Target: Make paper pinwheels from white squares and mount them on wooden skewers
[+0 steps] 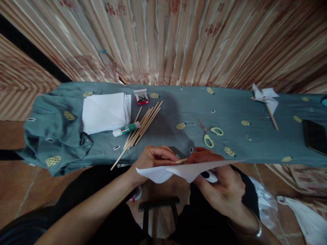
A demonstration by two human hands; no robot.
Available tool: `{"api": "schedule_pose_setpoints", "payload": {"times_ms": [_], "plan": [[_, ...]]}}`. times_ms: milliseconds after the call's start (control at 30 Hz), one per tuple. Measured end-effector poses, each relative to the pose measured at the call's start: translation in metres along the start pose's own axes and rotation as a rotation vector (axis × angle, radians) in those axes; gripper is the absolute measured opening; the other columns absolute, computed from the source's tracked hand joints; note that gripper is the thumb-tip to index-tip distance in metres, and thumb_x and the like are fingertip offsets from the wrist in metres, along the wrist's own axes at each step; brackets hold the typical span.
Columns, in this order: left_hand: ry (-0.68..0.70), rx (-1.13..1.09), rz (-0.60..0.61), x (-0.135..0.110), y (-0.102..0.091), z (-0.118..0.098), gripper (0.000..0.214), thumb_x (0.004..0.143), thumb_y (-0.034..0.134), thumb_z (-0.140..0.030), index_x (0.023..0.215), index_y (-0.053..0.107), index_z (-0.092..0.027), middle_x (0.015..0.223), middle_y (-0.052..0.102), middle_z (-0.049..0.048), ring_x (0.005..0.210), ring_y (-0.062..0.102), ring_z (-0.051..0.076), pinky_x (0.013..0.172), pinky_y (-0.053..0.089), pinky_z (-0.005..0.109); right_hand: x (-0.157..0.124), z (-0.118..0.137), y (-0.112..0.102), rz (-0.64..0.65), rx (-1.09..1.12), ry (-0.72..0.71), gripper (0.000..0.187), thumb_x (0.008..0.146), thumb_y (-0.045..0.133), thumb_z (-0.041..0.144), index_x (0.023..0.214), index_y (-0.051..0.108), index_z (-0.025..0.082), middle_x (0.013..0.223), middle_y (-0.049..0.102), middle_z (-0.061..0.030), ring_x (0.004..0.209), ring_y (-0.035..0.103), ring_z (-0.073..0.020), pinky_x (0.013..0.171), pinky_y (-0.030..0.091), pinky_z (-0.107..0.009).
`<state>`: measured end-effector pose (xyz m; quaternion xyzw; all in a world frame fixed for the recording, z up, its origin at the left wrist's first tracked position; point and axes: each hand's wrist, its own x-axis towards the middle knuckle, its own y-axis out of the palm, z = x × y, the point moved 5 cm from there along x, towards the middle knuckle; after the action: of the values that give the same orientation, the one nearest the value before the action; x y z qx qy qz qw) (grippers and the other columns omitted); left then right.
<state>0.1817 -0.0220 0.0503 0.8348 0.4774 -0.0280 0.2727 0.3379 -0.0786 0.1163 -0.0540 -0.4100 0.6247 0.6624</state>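
Observation:
Near the table's front edge, my left hand [157, 158] is closed, its fingertips pinching a short visible piece of a wooden stick [182, 160]. My right hand [222, 187] is closed on a sheet of white paper [184, 170], seen almost edge-on with its lower edge curling. The stick lies against the paper's far side, and the paper hides some fingers of both hands. Close to my right palm is a small black-and-white item [209, 176] that I cannot make out.
On the blue-green cloth [166, 132] lie a stack of white paper [106, 112], a red box of pins [141, 97], several wooden sticks [145, 124] and a glue stick [126, 129]. Open scissors [205, 129], a paper pinwheel [265, 98] and a phone [314, 136] lie further right.

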Motion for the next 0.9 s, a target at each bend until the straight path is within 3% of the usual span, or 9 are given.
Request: {"api": "schedule_pose_setpoints", "payload": {"times_ms": [167, 467, 700, 800, 900], "plan": [[-0.063, -0.085, 0.009, 0.000, 0.000, 0.006, 0.017, 0.053, 0.088, -0.025, 0.062, 0.078, -0.016, 0.068, 0.065, 0.0034, 0.059, 0.058, 0.011, 0.056, 0.044, 0.022, 0.004, -0.008, 0.004, 0.028, 0.222, 0.202, 0.022, 0.082, 0.069, 0.022, 0.103, 0.062, 0.024, 0.085, 0.078, 0.0000, 0.070, 0.075, -0.0155, 0.059, 0.060, -0.021], [-0.064, -0.073, -0.012, -0.002, 0.002, 0.010, 0.022, 0.054, 0.087, -0.029, 0.071, 0.080, -0.017, 0.072, 0.068, 0.0048, 0.061, 0.058, 0.013, 0.058, 0.045, 0.024, 0.003, -0.019, 0.008, 0.023, 0.338, 0.336, 0.021, 0.078, 0.072, 0.020, 0.097, 0.064, 0.025, 0.078, 0.077, 0.0027, 0.061, 0.072, -0.0148, 0.051, 0.056, -0.020], [0.070, 0.065, -0.031, -0.005, -0.006, 0.011, 0.023, 0.062, 0.086, -0.036, 0.080, 0.082, -0.022, 0.086, 0.072, 0.0076, 0.071, 0.063, 0.015, 0.066, 0.049, 0.024, 0.002, -0.019, 0.008, 0.013, 0.303, 0.301, 0.020, 0.080, 0.072, 0.021, 0.096, 0.062, 0.025, 0.081, 0.077, 0.0023, 0.067, 0.074, -0.0150, 0.058, 0.058, -0.021], [0.153, 0.117, -0.020, -0.006, -0.006, 0.006, 0.019, 0.066, 0.084, -0.035, 0.081, 0.082, -0.024, 0.086, 0.072, 0.0073, 0.073, 0.063, 0.015, 0.069, 0.050, 0.024, -0.003, -0.016, 0.003, 0.002, 0.197, 0.241, 0.024, 0.081, 0.070, 0.018, 0.102, 0.064, 0.026, 0.086, 0.077, 0.0012, 0.071, 0.075, -0.0152, 0.062, 0.059, -0.022], [0.152, 0.150, -0.019, -0.010, -0.001, -0.004, 0.016, 0.069, 0.083, -0.036, 0.080, 0.082, -0.024, 0.086, 0.072, 0.0085, 0.073, 0.064, 0.016, 0.070, 0.051, 0.026, -0.009, -0.012, -0.003, -0.034, 0.076, 0.163, 0.026, 0.079, 0.070, 0.016, 0.102, 0.065, 0.026, 0.092, 0.076, -0.0017, 0.083, 0.075, -0.0194, 0.070, 0.061, -0.028]]}}
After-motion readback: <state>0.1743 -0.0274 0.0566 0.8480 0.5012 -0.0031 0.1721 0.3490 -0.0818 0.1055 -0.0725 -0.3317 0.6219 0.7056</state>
